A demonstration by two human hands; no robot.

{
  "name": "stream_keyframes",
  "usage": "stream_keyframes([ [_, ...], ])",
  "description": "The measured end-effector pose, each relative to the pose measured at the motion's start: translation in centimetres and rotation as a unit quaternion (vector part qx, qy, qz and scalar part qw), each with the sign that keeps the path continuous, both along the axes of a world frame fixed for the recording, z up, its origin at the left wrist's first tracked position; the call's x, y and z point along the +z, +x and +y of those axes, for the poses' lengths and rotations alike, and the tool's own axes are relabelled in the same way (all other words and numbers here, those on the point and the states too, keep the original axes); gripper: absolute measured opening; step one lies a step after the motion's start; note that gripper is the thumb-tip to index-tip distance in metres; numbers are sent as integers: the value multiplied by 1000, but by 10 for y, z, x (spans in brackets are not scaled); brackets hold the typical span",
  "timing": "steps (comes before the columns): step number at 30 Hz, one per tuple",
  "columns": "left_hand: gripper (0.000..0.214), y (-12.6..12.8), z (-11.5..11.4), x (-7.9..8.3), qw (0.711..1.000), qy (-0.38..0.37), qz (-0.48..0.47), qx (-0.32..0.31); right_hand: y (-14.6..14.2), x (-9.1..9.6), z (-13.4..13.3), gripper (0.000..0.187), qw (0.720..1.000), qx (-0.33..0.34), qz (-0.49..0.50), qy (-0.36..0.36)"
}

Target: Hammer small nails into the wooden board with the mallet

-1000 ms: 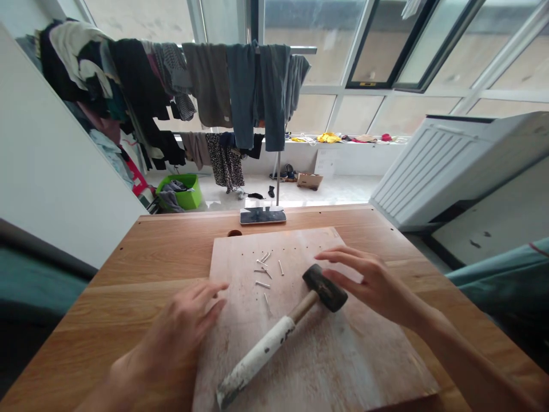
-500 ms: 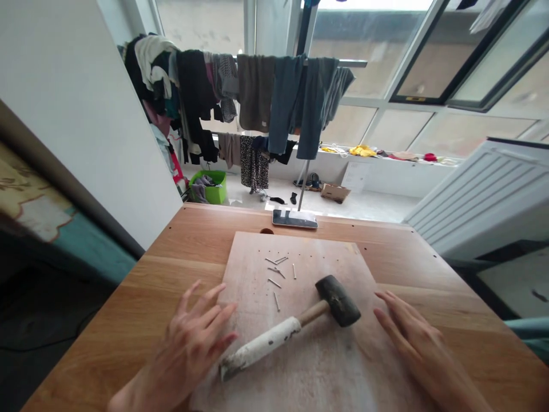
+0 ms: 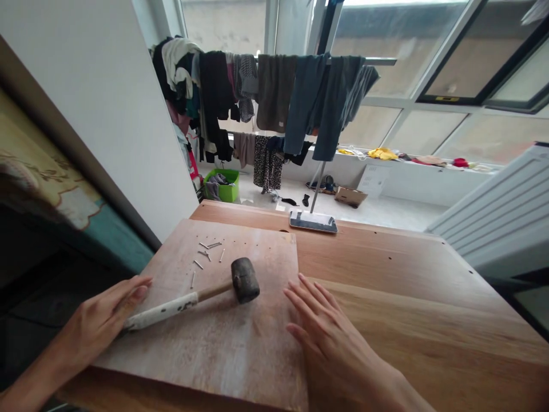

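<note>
A rubber mallet point(image 3: 245, 280) with a black head and a white-wrapped handle lies across a pale wooden board point(image 3: 240, 355). Several loose nails point(image 3: 205, 254) are scattered on the board above the handle, near rows of small holes. My left hand point(image 3: 100, 315) is at the board's left edge, beside the handle end, with its fingers stretched out and the thumb over the edge. Along the right edge, my right hand point(image 3: 323, 323) rests with fingers spread and fingertips touching the board. Neither hand grips the mallet.
The board lies on a wood-grain table point(image 3: 412, 309), towards its left side. At the far edge sits a phone point(image 3: 313, 222). Beyond are a rack of hanging clothes point(image 3: 277, 94), a green basket point(image 3: 229, 186) and a cardboard box point(image 3: 350, 197). A white cabinet panel point(image 3: 103, 114) stands left.
The board has shifted left and turned on the table, carrying the mallet and nails along. My left hand has moved outward left; my right hand has followed the board leftward. The view has turned slightly.
</note>
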State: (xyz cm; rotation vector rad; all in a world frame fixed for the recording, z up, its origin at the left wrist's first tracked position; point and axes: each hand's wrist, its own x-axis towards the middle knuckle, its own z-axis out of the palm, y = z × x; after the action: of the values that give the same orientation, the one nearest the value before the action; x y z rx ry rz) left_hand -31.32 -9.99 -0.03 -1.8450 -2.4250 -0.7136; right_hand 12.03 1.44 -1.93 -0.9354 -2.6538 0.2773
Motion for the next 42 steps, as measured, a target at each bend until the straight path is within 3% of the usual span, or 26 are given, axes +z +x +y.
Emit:
stream_keyframes([
  [5, 60, 7, 2, -2, 999, -50, -5, -3, -1, 2, -3, 44, 1000, 5, 13, -4],
  [9, 65, 29, 8, -8, 996, -45, 41, -66, 26, 1, -2, 37, 998, -38, 43, 26],
  [14, 60, 99, 15, -15, 976, -11, 109, -191, 91, -6, 1, 28, 987, -139, 41, 76],
  [19, 49, 182, 19, -20, 961, 0, 131, -244, 152, -16, 2, 32, 965, -211, 26, 153],
  [22, 52, 217, 22, -16, 951, 21, 152, -268, 170, -22, 2, 28, 945, -263, 10, 193],
  [26, 43, 248, 30, -10, 939, 44, 144, -310, 175, -29, 2, 23, 942, -282, 34, 180],
  [31, 17, 275, 36, -18, 944, -9, 114, -309, 174, -32, 3, 20, 946, -283, 52, 149],
  [34, 5, 282, 38, -22, 941, 12, 125, -314, 175, -31, 2, 19, 946, -286, 60, 139],
  [38, 22, 278, 38, -23, 935, 73, 115, -327, 175, -31, 2, 18, 947, -289, 58, 131],
  [42, 32, 263, 27, -18, 948, 43, -29, -313, 176, -32, 2, 19, 947, -286, 46, 141],
])
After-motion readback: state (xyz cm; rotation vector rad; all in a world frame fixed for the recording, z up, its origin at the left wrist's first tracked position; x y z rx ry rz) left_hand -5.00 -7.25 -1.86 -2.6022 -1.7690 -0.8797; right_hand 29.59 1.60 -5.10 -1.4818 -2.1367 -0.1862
